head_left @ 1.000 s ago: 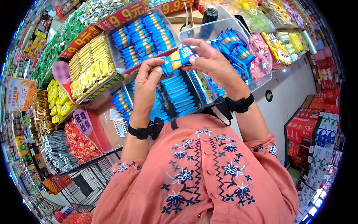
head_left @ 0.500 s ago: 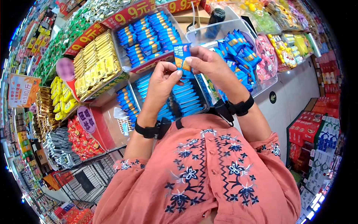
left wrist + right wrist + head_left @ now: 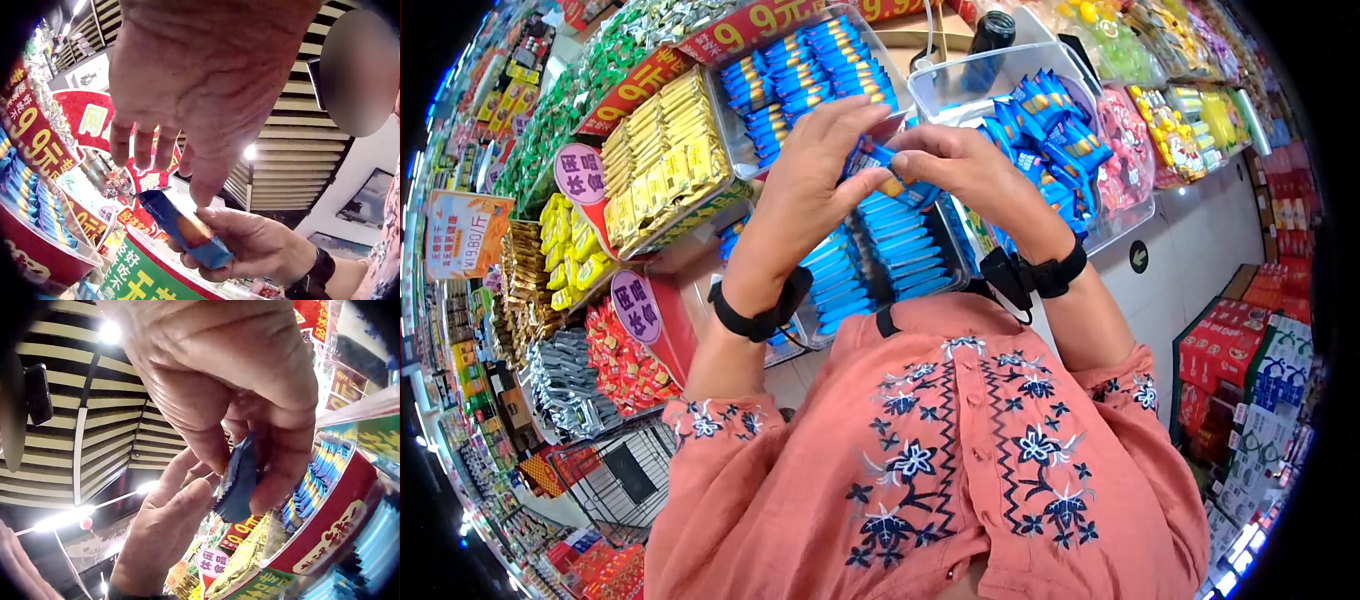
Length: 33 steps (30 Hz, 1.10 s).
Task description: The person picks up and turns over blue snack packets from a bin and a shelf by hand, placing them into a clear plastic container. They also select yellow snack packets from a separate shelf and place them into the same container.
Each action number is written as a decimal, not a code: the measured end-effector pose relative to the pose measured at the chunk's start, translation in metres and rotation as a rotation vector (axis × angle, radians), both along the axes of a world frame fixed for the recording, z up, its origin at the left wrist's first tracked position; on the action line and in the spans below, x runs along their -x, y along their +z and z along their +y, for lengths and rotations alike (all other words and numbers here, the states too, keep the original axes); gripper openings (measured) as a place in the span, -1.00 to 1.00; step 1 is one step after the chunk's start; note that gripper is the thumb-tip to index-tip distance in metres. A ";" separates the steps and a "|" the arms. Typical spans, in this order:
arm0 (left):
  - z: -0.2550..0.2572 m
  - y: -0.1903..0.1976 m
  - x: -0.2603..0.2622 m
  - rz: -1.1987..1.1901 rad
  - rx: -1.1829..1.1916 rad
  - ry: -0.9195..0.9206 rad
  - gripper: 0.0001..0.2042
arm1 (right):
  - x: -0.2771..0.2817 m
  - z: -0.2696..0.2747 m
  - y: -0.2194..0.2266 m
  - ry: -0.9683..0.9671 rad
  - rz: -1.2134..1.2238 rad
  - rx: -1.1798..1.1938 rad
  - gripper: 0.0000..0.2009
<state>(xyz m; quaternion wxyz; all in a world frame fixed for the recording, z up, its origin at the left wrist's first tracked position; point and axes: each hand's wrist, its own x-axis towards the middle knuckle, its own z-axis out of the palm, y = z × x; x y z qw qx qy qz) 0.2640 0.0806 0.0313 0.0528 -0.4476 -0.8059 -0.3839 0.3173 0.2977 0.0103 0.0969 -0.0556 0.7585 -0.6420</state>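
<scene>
A small blue snack packet (image 3: 912,192) with an orange biscuit picture is between the hands, above the trays. The right hand (image 3: 980,180) pinches it between thumb and fingers; in the right wrist view the packet (image 3: 239,487) is seen nearly edge-on. The left hand (image 3: 810,185) stretches its fingers out over the packet's left end and partly covers it from above. In the left wrist view the left thumb reaches down beside the packet (image 3: 187,230), while the other left fingers point away from it.
Below the hands, a tray holds rows of light-blue packets (image 3: 905,250). Another bin of blue packets (image 3: 800,75) stands behind, and a clear bin (image 3: 940,80) to the right holds loose ones. Yellow packets (image 3: 665,165) lie left. A shopping cart (image 3: 625,480) stands lower left.
The left hand has gone from pinching the packet to stretched fingers over it. The packet was turned upright, then tipped lower, staying in the right hand.
</scene>
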 end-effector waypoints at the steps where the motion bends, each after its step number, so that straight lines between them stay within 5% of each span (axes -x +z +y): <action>1: 0.002 0.001 0.001 -0.013 0.020 -0.048 -0.52 | 0.001 -0.001 -0.001 0.020 0.003 -0.009 -0.70; 5: -0.002 0.000 0.002 -0.341 0.158 -0.048 -0.57 | 0.000 -0.003 -0.008 -0.010 0.009 0.153 -0.68; 8: -0.009 -0.021 0.010 -0.224 0.107 -0.043 -0.61 | -0.004 0.002 -0.001 -0.019 -0.076 0.181 -0.61; 11: -0.012 -0.027 0.010 -0.381 0.098 -0.031 -0.66 | -0.002 0.005 -0.015 -0.033 -0.095 0.204 -0.61; 17: -0.017 -0.028 0.009 -0.919 -0.100 0.030 -0.75 | 0.002 0.009 -0.024 0.098 -0.259 0.099 -0.55; 29: -0.015 -0.047 0.007 -0.940 -0.297 0.148 -0.68 | -0.001 0.006 -0.014 0.082 -0.297 0.208 -0.70; 33: -0.017 -0.039 0.005 -1.126 -0.358 0.063 -0.66 | -0.001 0.009 -0.015 0.084 -0.294 0.214 -0.79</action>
